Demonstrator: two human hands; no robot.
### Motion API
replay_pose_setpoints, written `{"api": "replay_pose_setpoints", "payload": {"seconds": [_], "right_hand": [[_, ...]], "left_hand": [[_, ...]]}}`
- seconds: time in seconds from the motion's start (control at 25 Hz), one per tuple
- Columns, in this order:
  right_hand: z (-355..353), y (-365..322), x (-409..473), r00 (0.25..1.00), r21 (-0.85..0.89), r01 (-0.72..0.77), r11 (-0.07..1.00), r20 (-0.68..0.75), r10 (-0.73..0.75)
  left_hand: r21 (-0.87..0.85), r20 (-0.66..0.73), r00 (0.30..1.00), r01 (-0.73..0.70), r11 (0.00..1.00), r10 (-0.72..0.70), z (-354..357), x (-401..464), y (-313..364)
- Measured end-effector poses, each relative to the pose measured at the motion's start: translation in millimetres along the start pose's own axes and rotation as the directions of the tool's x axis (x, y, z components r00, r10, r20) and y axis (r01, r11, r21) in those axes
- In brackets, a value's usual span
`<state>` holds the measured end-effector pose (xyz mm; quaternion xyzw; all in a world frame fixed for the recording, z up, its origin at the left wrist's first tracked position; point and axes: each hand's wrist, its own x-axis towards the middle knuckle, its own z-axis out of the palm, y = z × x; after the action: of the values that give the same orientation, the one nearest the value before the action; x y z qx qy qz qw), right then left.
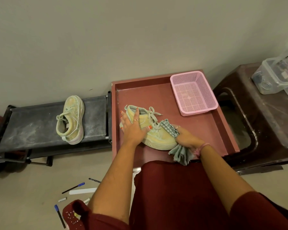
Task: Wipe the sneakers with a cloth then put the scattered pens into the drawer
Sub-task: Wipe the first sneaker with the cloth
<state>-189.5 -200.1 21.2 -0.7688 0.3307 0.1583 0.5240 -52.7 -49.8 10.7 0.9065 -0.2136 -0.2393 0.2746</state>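
Wiping step: the left hand (pixel 133 128) lies flat steadying sneaker 1 (pixel 154 136) in the drawer (pixel 204 130); the right hand (pixel 186 138) grips the cloth (pixel 170 127) at its toe. Sneaker 2 (pixel 71 120), far left, likely comes next.

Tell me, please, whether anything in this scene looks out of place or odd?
Yes: several pens lie scattered on the floor at lower left, at odd angles. The second sneaker sits on a dusty black rack, and both it and the sneaker in the red drawer look grimy.

Clear boxes (pixel 279 73) cut off at right edge, contents blurred; 1 pen (pixel 94 180) half hidden behind left forearm.
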Motion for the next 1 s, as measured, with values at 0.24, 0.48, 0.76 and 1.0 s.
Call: {"api": "replay_pose_setpoints", "payload": {"seconds": [0.24, 0.48, 0.76, 1.0], "right_hand": [[-1, -22, 16, 0.980, -0.028, 0.105, 0.994, 0.175, -0.098], [15, 0, 0, 0.983, 0.033, 0.115, 0.993, 0.139, -0.118], [23, 18, -4, 0.995, 0.190, 0.025, 0.982, 0.089, -0.043], [27, 1, -3, 0.989, 0.192, 0.051, 0.980, 0.126, -0.076]], "left_hand": [[-0.112, 0.043, 0.998, -0.034, 0.993, 0.039, 2, -5, -29], [-0.194, 0.016, 1.000, -0.021, 0.981, 0.025, 6, 0, -11], [-0.380, -0.041, 0.992, 0.092, 0.920, -0.116, 39, -35, 9], [-0.222, 0.075, 0.995, 0.082, 0.972, -0.067, 45, -48, -2]]}}
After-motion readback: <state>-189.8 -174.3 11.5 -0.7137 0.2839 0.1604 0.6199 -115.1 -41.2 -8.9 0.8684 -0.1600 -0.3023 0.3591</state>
